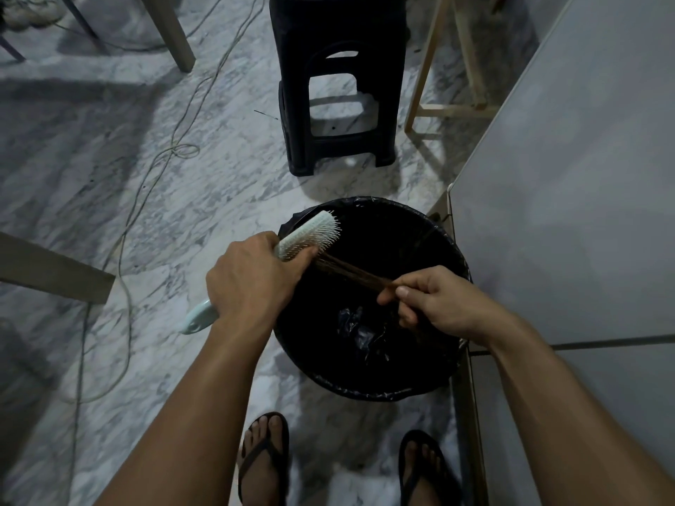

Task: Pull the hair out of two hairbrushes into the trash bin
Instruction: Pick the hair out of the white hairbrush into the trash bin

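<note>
From above, looking down past both bare forearms, the left hand [252, 277] is wrapped round the handle of a pale mint hairbrush [307, 235], fingers curled tight, with the rounded end of the handle poking out below the wrist and the bristled head tilted up and away over the near-left rim of the trash bin [365, 390]. The white bristles face right, toward the bin's opening. A stretched hank of brown hair [350, 272] runs from the lower bristles across to the right hand [438, 304], which pinches the strands between thumb and curled fingers just above the middle of the bin. The hair is taut between brush and fingers, hanging over the open mouth of the bin and not yet dropped in. The bin is round, lined with a black bag whose crumpled bottom catches a little light, and it stands on the marbled floor [128, 199] right against a pale grey cabinet [569, 199] on the right. Beyond the bin stands a dark plastic stool [336, 89], with light wooden legs [420, 78] just beside it. A thin cable [146, 169] loops across the floor on the left. Two feet in dark flip-flops [264, 458] stand near the bin's front edge. Only one brush is in sight.
</note>
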